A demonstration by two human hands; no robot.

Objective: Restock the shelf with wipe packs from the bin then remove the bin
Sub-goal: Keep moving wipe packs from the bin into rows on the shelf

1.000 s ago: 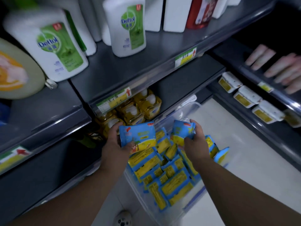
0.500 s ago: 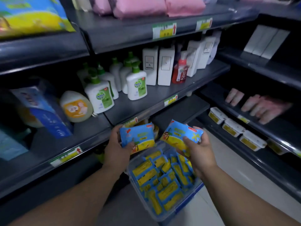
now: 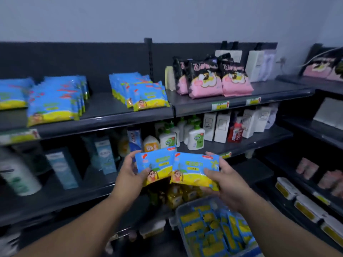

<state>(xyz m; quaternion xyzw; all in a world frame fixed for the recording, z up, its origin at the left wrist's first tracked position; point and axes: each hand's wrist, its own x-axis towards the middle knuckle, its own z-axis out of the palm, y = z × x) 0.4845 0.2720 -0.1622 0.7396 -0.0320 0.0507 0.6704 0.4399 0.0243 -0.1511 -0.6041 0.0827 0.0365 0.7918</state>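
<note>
My left hand [image 3: 130, 174] grips a blue and yellow wipe pack [image 3: 155, 163] by its left edge. My right hand [image 3: 221, 179] grips a second wipe pack [image 3: 194, 168] by its right side. Both packs are held side by side in front of the middle shelf. The clear bin [image 3: 179, 210] sits low at the bottom right, with several more wipe packs [image 3: 215, 230] standing in it. On the top shelf [image 3: 104, 115] stand rows of the same wipe packs [image 3: 143, 93], with a gap between two rows.
Pink and black packs [image 3: 204, 80] fill the top shelf's right half. Green-label soap bottles [image 3: 194, 138] and white cartons [image 3: 219, 127] stand on the middle shelf. A second shelf unit [image 3: 306, 206] with white boxes runs along the right.
My view has swung up from the bin to the upper shelves. Both hands have lifted their wipe packs out of the bin and brought them side by side.
</note>
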